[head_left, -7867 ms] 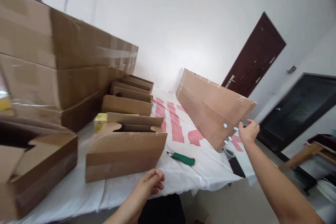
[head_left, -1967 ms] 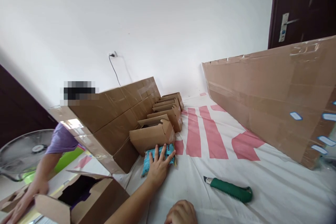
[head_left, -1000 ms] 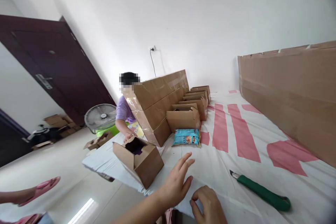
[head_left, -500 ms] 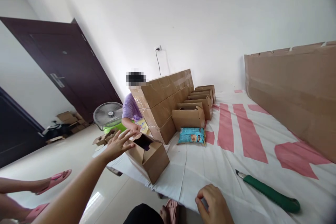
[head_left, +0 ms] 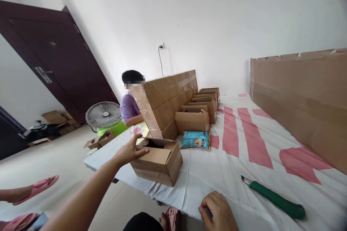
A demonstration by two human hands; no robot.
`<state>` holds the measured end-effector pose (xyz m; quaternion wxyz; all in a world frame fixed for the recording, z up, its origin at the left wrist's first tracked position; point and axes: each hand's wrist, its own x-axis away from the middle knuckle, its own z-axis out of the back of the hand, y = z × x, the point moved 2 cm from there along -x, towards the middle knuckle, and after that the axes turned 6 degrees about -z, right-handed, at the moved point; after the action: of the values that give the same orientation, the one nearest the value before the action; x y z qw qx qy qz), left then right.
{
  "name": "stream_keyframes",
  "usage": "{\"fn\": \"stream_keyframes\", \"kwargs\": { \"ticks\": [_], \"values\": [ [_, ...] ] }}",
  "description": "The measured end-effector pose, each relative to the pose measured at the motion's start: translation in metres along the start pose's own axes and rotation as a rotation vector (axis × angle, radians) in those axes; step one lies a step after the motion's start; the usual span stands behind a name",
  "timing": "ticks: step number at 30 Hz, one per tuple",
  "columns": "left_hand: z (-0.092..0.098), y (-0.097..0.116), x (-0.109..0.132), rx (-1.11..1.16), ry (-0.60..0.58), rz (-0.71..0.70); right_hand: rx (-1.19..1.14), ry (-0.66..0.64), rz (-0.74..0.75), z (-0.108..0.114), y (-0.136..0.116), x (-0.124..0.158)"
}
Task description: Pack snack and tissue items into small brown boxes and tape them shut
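Head view: beyond the left hand (head_left: 129,151) stands a wall of sealed cartons (head_left: 165,103), with a row of small open boxes (head_left: 202,110) beside it. The left hand grips the near open box (head_left: 158,160) by its flap (contents hidden), so filling seems unfinished. The snack packet (head_left: 195,140) lies just past it, unpacked. The right hand (head_left: 218,212) rests curled on the cloth's edge, the green utility knife (head_left: 273,199) to its right.

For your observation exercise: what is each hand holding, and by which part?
The left hand grips the open box by its near top edge. The right hand rests on the table edge; nothing visibly held.
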<state>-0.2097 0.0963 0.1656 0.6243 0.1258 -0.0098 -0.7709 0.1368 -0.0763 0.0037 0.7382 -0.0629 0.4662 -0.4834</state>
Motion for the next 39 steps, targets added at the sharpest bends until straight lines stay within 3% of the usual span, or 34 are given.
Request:
{"fn": "stream_keyframes", "kwargs": {
  "ticks": [9, 15, 20, 25, 32, 36, 39],
  "values": [
    [-0.025, 0.061, 0.017, 0.125, 0.040, -0.193, -0.006, -0.033, -0.006, -0.004, 0.002, 0.001],
    [-0.046, 0.101, 0.021, 0.419, 0.060, -0.315, 0.014, -0.057, -0.076, -0.005, 0.005, 0.007],
    [-0.063, 0.103, 0.020, 0.777, 0.109, -0.234, 0.037, 0.086, -0.088, -0.007, 0.004, 0.009],
    [-0.071, 0.103, 0.027, 1.075, 0.060, -0.155, 0.110, -0.012, -0.060, -0.005, 0.006, 0.009],
    [-0.077, 0.093, 0.030, 1.201, -0.019, -0.223, 0.089, -0.052, -0.131, -0.002, 0.003, 0.007],
    [-0.080, 0.095, 0.033, 1.183, -0.033, -0.245, -0.075, -0.181, -0.325, 0.023, -0.009, 0.000],
    [-0.082, 0.109, 0.038, 1.171, -0.076, -0.265, -0.070, -0.278, -0.422, 0.062, -0.005, -0.005]
  ]
}}
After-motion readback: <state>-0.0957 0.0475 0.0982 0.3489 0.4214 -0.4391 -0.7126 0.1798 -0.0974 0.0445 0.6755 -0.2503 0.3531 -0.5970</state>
